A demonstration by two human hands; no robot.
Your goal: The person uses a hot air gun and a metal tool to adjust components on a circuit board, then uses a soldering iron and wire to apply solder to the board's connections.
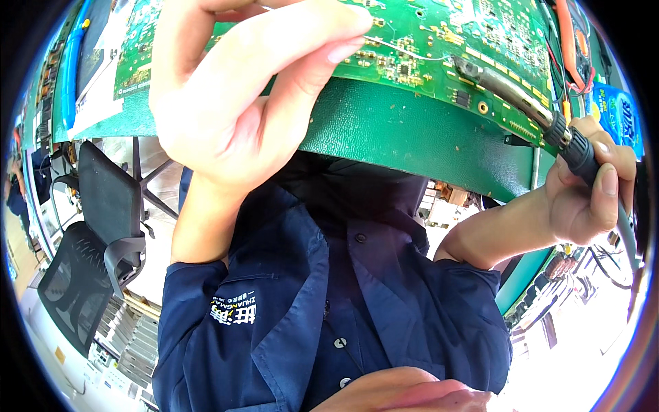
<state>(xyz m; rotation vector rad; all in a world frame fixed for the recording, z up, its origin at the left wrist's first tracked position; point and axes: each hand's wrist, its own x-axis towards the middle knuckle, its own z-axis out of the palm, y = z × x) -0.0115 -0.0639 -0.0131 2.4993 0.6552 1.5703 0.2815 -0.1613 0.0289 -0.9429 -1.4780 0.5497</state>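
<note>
Pinched between the thumb and forefinger of my left hand (226, 110) is a thin silvery solder wire (405, 49). It runs right, over a green circuit board (384, 69) crowded with small components. My right hand (594, 182) grips the dark handle of a soldering iron (511, 96), whose shaft slants up and left across the board's right part. The iron's tip and the wire's end come together near the board's front edge; whether they touch the board itself I cannot tell. Part of the board's left side is hidden behind my left hand.
A green mat (412, 134) covers the bench up to its front edge. At left lies a blue pen-like tool (71, 75); at right are an orange-cased device (573, 41) with cables and a blue packet (618, 117). Black chairs (110, 192) stand behind at left.
</note>
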